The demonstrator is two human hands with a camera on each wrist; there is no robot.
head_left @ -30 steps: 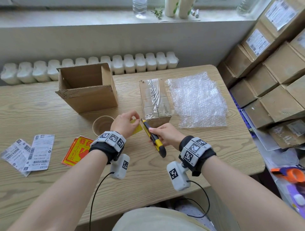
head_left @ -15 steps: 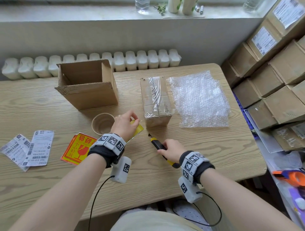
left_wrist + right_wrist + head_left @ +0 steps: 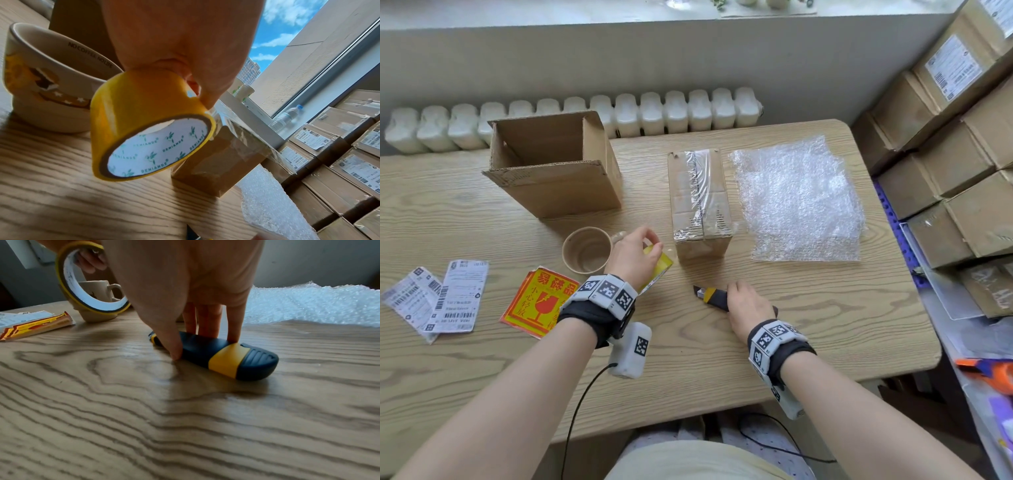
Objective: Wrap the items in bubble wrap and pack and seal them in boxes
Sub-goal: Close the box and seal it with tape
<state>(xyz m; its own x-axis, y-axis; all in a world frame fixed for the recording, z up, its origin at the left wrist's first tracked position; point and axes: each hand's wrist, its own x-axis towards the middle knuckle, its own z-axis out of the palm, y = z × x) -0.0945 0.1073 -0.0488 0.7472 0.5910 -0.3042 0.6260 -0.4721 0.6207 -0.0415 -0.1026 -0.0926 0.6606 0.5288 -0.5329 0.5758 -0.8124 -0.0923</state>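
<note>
My left hand (image 3: 635, 253) holds a yellow tape roll (image 3: 659, 265) above the table, fingers hooked through its core; the roll (image 3: 148, 128) fills the left wrist view. A taped-shut cardboard box (image 3: 700, 202) stands just right of it, and a clear strip of tape (image 3: 252, 138) runs from the roll toward this box. My right hand (image 3: 744, 305) pinches a black and yellow utility knife (image 3: 714, 296) that lies flat on the table; thumb and fingers sit on either side of the knife (image 3: 216, 356). A bubble wrap sheet (image 3: 799, 198) lies right of the box.
An open empty cardboard box (image 3: 551, 168) stands at the back left. A beige mug (image 3: 587, 250) sits near my left hand. Fragile stickers (image 3: 539, 301) and shipping labels (image 3: 438, 301) lie at the left. Stacked parcels (image 3: 962, 137) fill the right side, past the table edge.
My right hand has moved the knife down from the tape roll and laid it flat on the table. The left hand still holds the roll near the taped box.
</note>
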